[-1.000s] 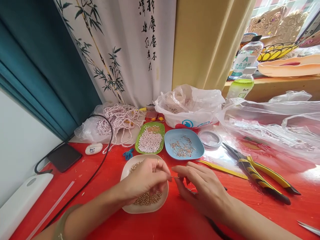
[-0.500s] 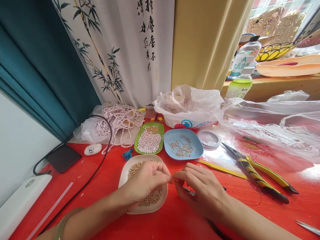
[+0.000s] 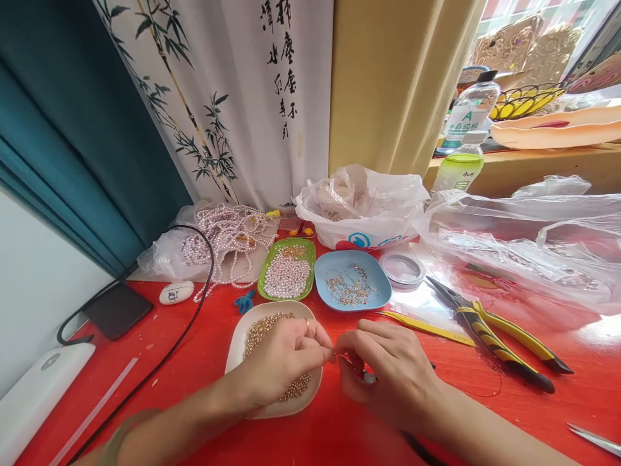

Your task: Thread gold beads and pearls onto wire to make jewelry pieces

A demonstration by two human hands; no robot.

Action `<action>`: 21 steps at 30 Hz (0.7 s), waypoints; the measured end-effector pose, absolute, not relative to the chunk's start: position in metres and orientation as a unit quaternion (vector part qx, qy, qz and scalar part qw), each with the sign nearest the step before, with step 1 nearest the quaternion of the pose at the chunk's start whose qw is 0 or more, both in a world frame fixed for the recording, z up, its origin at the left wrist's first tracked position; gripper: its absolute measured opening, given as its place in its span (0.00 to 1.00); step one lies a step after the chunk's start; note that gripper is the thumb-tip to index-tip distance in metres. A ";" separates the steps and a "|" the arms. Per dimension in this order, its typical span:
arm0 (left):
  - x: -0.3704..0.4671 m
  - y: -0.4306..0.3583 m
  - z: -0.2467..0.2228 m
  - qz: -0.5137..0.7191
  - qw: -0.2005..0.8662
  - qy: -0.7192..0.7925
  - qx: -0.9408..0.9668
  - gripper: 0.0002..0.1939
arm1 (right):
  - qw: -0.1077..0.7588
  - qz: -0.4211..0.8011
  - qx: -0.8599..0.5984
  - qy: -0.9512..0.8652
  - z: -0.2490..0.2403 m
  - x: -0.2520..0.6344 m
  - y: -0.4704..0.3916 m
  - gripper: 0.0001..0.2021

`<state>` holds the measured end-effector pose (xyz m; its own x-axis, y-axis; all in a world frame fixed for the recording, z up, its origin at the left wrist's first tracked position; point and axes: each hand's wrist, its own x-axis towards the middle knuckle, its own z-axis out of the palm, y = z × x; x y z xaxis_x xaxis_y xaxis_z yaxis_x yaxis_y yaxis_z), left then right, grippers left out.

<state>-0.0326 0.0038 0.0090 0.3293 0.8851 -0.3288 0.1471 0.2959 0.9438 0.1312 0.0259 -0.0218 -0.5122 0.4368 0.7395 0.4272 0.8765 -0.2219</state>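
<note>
My left hand is closed in a pinch over the off-white dish of gold beads. Its fingertips meet those of my right hand, which is also pinched. Between the two runs a thin red thread; a fine loop of it seems to lie on the table to the right. Under my right palm a small dark and metallic object shows in part; its kind is hidden. Whether a tiny bead sits in the fingertips I cannot tell.
Behind the hands stand a green tray of pink pearls and a blue tray of metal pins. Yellow tweezers, large pliers and scissors lie right. A black cable crosses left; plastic bags line the back.
The view has shifted slightly. My right fingers have opened a little around the thread, and more of the metallic object shows beneath them. Both hands stay together at the same spot.
</note>
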 end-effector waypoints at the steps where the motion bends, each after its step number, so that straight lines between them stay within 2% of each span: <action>1: -0.032 0.004 0.008 0.295 0.632 0.501 0.512 0.05 | 0.427 0.008 -0.251 -0.869 -0.022 0.131 0.026 0.09; 12: -0.030 0.000 0.003 0.299 0.623 0.529 0.493 0.06 | 0.418 0.056 -0.277 -0.863 -0.022 0.130 0.022 0.07; 21: -0.033 0.001 -0.001 0.313 0.584 0.532 0.527 0.10 | 0.405 -0.007 -0.276 -0.871 -0.024 0.132 0.026 0.08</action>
